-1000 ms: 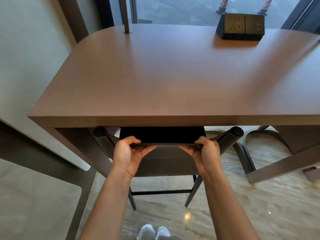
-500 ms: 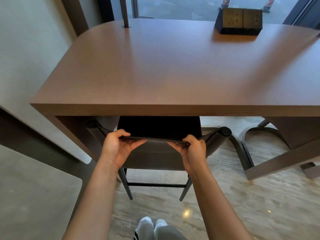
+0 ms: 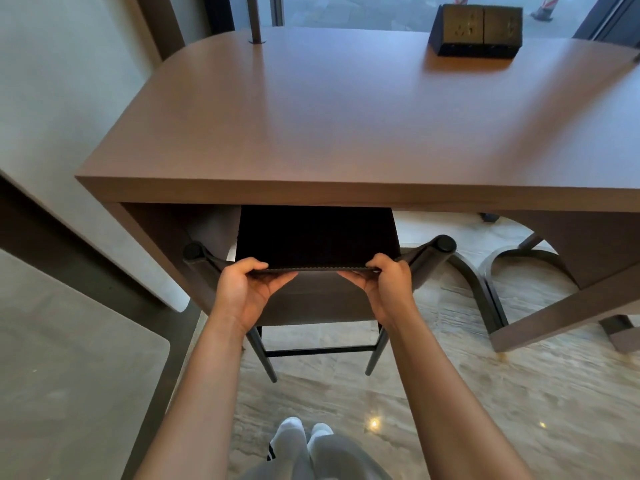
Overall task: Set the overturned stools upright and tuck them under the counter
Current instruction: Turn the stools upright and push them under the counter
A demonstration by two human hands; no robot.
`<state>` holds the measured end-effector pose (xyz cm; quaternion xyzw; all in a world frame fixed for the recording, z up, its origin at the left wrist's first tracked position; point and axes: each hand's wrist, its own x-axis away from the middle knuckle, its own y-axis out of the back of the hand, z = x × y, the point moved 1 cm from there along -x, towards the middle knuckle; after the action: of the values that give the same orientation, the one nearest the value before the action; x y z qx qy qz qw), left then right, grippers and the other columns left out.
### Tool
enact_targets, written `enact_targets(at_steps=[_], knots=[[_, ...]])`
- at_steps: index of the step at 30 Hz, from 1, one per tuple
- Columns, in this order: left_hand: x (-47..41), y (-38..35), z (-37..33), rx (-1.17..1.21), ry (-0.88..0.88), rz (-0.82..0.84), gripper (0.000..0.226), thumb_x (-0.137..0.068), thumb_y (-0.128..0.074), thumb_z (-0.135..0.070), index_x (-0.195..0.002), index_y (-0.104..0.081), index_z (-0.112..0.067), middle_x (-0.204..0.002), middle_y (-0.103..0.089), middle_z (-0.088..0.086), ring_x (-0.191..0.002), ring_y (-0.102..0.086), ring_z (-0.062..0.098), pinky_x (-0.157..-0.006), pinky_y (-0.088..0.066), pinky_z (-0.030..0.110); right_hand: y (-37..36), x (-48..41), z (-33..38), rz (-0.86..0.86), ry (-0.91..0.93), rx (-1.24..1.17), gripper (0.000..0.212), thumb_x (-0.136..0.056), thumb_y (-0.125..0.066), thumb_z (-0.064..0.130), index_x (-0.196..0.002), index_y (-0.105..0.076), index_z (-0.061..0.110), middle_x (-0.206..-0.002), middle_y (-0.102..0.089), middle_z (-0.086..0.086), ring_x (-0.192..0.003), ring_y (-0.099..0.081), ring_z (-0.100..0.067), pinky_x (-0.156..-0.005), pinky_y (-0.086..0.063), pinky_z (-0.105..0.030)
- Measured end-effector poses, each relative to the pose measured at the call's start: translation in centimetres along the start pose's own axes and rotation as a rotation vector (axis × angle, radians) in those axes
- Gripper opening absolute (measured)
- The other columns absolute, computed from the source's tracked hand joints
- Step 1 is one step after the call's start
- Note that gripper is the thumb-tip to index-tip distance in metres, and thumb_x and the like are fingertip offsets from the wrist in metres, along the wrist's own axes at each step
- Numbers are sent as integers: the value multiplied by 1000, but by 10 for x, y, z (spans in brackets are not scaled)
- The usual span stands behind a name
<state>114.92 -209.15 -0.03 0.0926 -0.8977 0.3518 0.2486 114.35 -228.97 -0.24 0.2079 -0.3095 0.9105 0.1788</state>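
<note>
Dark upright stool (image 3: 311, 303) x1 | counter (image 3: 346, 116) x1 | left hand (image 3: 244, 289), right hand (image 3: 388, 285) grip its backrest

Stool (image 3: 317, 299): on floor (image 3: 450, 410), seat partly under desk (image 3: 346, 116) front edge
Socket box (image 3: 476, 31): on desk, far right
Pole (image 3: 255, 19): far left

The person is wearing white socks (image 3: 289, 431), the left one carrying black stripes (image 3: 271, 453) along its outer side, and light grey trousers (image 3: 332, 462) are covering the legs. Both forearms (image 3: 204, 375) are showing bare, running up to a bare left grip (image 3: 247, 289) and right grip (image 3: 384, 285).
</note>
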Motion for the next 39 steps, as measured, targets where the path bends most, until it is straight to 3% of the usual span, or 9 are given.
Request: enact_targets(at_steps=[5,12,17,20,25,30,39], knots=[[1,3,18,-27,16,-29,35,-87,-33,10,-115,-55,7,-119,-58,28,-113,-57,44,-79,-59,46,19,-5,-12,-38,4,22,43,-85,-35,-15,-127,-45,-10,-115,-62,-27,-99,-66,-39,-83,-56,-53],[2,15,20,-39,21,-59,46,-87,-35,8,-132,-46,9,-127,-56,29,-115,-57,43,-84,-57,48,25,-4,-26,-18,-15,-32,42,-86,-36,-15,-127,-46,-6,-115,-62,-27,-94,-68,-37,-81,-58,-51],[2,14,19,-17,30,-42,30,-89,-35,7,-113,-53,7,-124,-57,31,-117,-55,46,-86,-54,52,28,-5,-24,17,-48,-26,38,-93,-40,-8,-129,-47,-4,-122,-60,-29,-105,-65,-41,-80,-59,-47],[2,14,20,1,31,-43,29,-91,-37,5,-115,-54,5,-125,-56,29,-118,-55,45,-85,-53,55,30,-7,-25,4,-82,5,36,-96,-47,1,-132,-46,-1,-125,-59,-27,-105,-66,-39,-77,-60,-45],[1,15,19,36,53,-77,39,-94,-45,-4,-133,-47,2,-130,-56,27,-117,-56,43,-85,-53,57,30,-8,-25,-36,-126,90,44,-96,-57,20,-137,-44,8,-133,-56,-17,-110,-63,-34,-75,-60,-42],[6,11,23,14,89,-89,40,-93,-58,-25,-130,-54,-9,-125,-61,21,-111,-62,40,-93,-51,55,32,-1,-25,-62,-161,113,58,-93,-61,32,-143,-38,14,-140,-48,-11,-114,-60,-30,-79,-59,-41],[17,27,19,-64,143,-33,42,-91,-61,-37,-122,-53,-9,-126,-57,23,-108,-63,38,-97,-49,47,41,36,-29,-96,-3,34,45,-98,-52,32,-138,-48,11,-136,-57,-10,-113,-63,-26,-84,-57,-40]])
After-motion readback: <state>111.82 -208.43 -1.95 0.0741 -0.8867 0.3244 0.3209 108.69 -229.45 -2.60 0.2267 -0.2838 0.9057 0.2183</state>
